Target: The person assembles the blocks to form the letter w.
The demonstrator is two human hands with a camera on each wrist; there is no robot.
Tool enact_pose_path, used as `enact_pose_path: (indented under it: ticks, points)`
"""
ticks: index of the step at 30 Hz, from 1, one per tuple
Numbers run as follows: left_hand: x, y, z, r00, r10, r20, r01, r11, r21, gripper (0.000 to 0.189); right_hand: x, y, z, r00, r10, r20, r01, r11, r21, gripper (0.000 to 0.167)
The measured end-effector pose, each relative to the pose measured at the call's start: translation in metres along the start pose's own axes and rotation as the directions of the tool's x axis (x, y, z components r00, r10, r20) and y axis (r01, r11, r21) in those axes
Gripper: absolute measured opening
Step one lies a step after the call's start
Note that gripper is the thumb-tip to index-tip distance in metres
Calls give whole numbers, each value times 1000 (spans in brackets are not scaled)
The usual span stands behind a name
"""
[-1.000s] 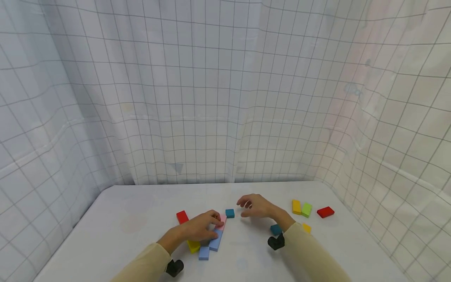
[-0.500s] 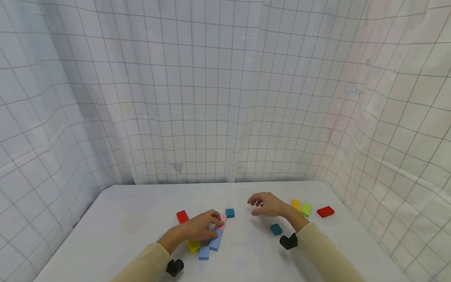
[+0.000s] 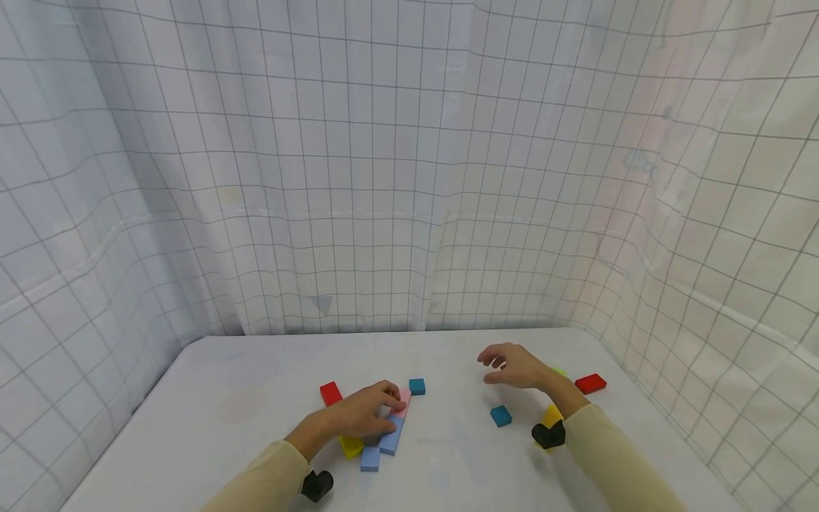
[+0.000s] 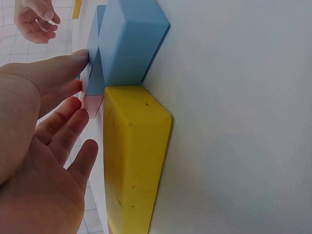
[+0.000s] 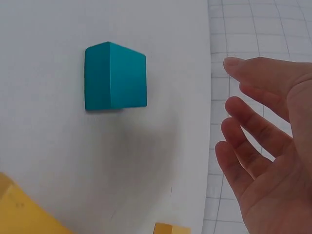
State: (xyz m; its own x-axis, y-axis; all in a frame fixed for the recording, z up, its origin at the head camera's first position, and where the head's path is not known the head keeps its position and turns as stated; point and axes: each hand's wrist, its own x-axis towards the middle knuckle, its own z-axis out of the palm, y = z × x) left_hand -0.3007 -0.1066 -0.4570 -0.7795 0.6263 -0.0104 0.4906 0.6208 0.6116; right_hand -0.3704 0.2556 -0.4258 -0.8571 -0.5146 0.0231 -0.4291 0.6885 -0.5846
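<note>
My left hand point(image 3: 366, 412) rests lightly over a group of flat blocks, its thumb on a long light-blue block point(image 3: 392, 441) and its fingertips at a pink block point(image 3: 404, 395). In the left wrist view, a smaller light-blue block point(image 4: 131, 44) and a yellow block point(image 4: 139, 161) stand beside the palm. Farther right, my right hand point(image 3: 517, 366) hangs over the table with loosely bent fingers and nothing in them. The nearest thing to it is a teal block point(image 3: 501, 416), also large in the right wrist view as a teal cube-like block point(image 5: 117, 78).
A red block point(image 3: 330, 392) adjoins the yellow one, and another teal block point(image 3: 417, 387) lies beyond the pink one. Right forearm partly covers a yellow-orange block point(image 3: 553, 414) and a lime block point(image 3: 560, 371). A red block point(image 3: 591, 383) lies far right. Gridded white curtains point(image 3: 358, 213) surround the table.
My right hand has moved to the right, away from the block group, its forearm now covering the yellow-orange and lime blocks and uncovering the right teal one. My left hand has stayed put.
</note>
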Motion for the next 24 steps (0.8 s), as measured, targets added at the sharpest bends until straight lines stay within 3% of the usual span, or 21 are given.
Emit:
enact_pose_path:
  ticks: [10,24]
  points:
    - [1,-3,0,1000,11,4,-11,1000,-6,38,-14,26,-16,996,76,-55,-76,997,12,33]
    - [2,-4,0,1000,17,14,-17,1000,4,38,-30,69,-32,962,245,-121,-243,970,28,39]
